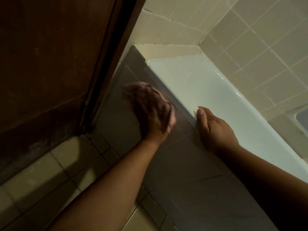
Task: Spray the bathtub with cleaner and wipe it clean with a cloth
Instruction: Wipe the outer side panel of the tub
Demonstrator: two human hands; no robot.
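Observation:
The white bathtub point(205, 90) runs from the centre towards the lower right, with a grey tiled side panel point(175, 160) below its rim. My left hand point(155, 112) is motion-blurred against that panel, just under the rim, and holds a bunched pinkish cloth point(130, 90) that peeks out beyond the knuckles. My right hand point(215, 129) rests on the outer edge of the rim; its thumb lies straight on the white top and its fingers are hidden on the far side. No spray bottle is in view.
A dark brown wooden door point(55, 64) fills the left and meets the tub panel at the corner. Beige wall tiles point(260, 39) rise behind the tub. Pale floor tiles point(50, 180) lie at the lower left.

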